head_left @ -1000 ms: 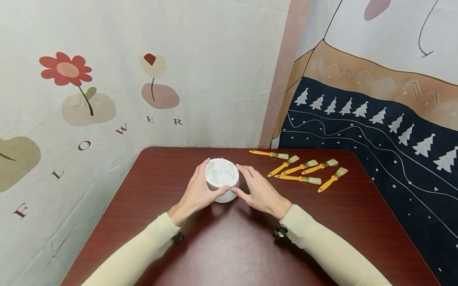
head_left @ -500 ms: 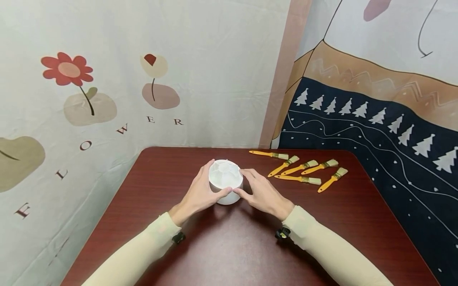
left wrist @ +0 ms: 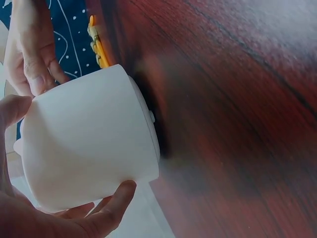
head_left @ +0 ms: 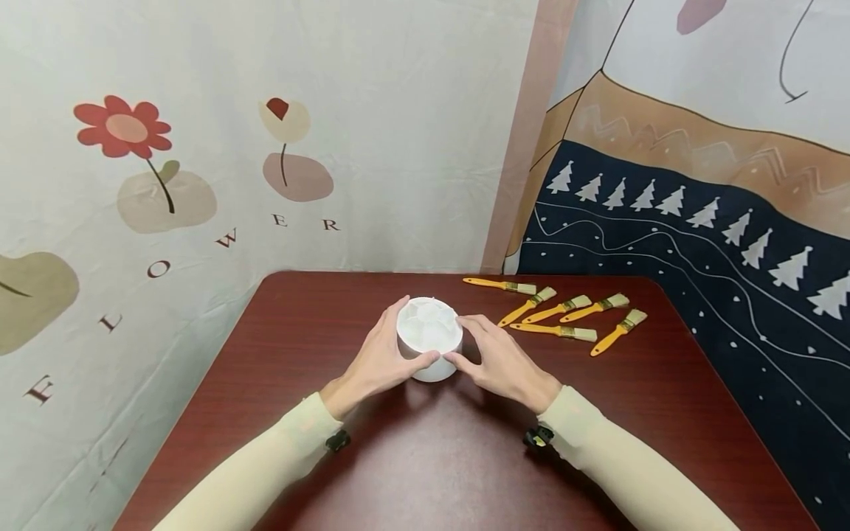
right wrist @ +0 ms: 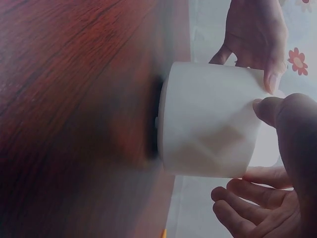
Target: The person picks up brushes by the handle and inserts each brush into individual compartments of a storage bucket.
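Observation:
A white round desk organizer (head_left: 429, 324) with several compartments stands upright between my two hands at the middle of the table. My left hand (head_left: 381, 350) holds its left side, thumb at the near rim and fingers spread around the wall. On the opposite side my right hand (head_left: 505, 361) grips it, its thumb at the near rim beside the left thumb. Both wrist views show the smooth outer wall of the organizer (left wrist: 89, 139) and a small foot under its base, close over the tabletop, with a dark shadow beneath.
Several paintbrushes (head_left: 554, 332) with yellow handles and pale bristles lie at the back right of the dark red wooden table (head_left: 425, 457). Behind the table hang a white flower-print cloth (head_left: 412, 147) and a navy cloth with white trees (head_left: 664, 243).
Both hands have shifted to the right together with the organizer, slightly toward the near side. Their hold looks the same, and the paintbrushes have stayed in place.

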{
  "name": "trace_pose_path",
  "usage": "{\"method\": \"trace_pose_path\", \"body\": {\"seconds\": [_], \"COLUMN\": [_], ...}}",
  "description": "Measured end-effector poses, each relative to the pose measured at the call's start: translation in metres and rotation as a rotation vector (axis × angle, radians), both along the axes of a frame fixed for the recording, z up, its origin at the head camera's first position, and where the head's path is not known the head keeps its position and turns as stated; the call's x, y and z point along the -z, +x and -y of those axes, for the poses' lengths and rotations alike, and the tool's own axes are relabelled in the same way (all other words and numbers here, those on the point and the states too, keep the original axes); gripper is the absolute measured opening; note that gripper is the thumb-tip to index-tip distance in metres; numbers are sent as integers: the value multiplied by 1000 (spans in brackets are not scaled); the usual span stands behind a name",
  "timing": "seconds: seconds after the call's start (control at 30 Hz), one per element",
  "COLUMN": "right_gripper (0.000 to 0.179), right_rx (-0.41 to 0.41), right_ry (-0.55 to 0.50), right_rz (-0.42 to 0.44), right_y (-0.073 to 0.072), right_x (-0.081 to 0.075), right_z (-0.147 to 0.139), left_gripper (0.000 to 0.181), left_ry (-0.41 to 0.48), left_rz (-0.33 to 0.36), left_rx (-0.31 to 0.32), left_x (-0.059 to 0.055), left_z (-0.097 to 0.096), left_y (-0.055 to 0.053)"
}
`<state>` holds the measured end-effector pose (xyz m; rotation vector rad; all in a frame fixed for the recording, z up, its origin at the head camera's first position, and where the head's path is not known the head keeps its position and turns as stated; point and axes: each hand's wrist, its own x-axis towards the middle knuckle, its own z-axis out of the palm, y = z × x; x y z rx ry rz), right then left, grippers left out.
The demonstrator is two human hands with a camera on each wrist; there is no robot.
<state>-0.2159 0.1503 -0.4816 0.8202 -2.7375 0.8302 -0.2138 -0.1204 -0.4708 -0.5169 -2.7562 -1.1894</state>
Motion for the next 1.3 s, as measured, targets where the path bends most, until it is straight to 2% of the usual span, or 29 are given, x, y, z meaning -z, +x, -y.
{"method": "trace_pose_path", "body": {"seconds": [0.5,0.67,1.0,1.3], "right_gripper": [70,69,69,70], "right_rx": [15,19,60,84], "right_ry": [-25,-28,-18,-6], "right_rz": [-2,-26,-3,-33], "right_y": [8,11,15,19], "right_x": [-1,0,0,1], "right_z": [-17,-23,-34,-42], "left_gripper": [120,119,121,121], "left_ry": [10,10,3,13], "left_rz": [-19,-24,1,2], "left_rx": [34,39,49,63], "left_x": [-1,-1,0,2], "left_z": [-13,-20,-30,-39], "left_y": [5,6,5,5]}}
